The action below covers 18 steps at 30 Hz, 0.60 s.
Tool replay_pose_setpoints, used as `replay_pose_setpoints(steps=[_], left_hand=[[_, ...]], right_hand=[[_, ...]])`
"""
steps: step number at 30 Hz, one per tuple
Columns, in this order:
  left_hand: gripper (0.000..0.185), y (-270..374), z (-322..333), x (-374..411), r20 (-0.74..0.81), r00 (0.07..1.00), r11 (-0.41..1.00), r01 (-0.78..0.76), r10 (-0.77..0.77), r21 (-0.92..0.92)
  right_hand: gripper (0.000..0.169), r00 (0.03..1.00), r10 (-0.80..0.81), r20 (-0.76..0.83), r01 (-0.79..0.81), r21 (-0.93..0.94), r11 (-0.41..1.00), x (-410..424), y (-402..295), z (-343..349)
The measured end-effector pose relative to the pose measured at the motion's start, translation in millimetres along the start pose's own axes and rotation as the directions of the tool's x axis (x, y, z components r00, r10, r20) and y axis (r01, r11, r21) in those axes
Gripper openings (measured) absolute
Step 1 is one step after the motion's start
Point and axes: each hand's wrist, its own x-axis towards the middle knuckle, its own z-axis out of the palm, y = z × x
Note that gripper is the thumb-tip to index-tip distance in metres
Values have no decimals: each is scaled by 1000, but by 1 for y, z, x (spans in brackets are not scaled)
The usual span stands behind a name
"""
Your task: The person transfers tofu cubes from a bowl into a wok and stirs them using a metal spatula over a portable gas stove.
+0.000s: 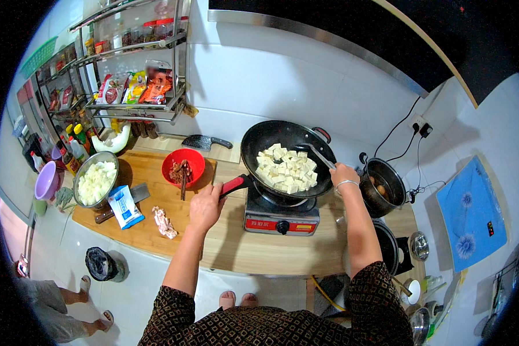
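A black wok (264, 138) sits tilted on a portable gas stove (281, 220). Pale white cubes, apparently tofu (285, 168), lie heaped in it. My left hand (205, 207) grips the wok's red and black handle (234, 186). In my right hand (344, 174) is the metal handle of a spatula (320, 155), whose blade rests inside the wok beside the cubes at the far side. Left of my left hand, a red bowl (194, 158) holds dark chopped food and a pair of chopsticks (183, 181).
On the cutting board (134, 225) are a metal bowl (83, 200) of chopped pale vegetable, a cleaver (139, 192) partly under a blue-white packet (124, 207), and meat pieces (164, 222). Another cleaver (203, 142) lies behind. A dark pot (382, 166) stands right. Another person's legs (75, 298) show lower left.
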Motion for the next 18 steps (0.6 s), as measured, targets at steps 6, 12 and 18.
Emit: replay_pose_setpoints(steps=[6,12,18], left_hand=[[33,2,-2,-1,11,1000,1000,14,-14,9],[32,1,-4,-2,26,999,1000,27,-27,-2],[32,2,-5,-1,26,999,1000,25,-25,-2]], right_hand=[[33,976,2,219,-9,30,1000,-5,18,-19],[32,989,24,146,-22,-16,1000,-55,22,-67],[27,994,-56,98,67,-112,991,-62,23,-52]])
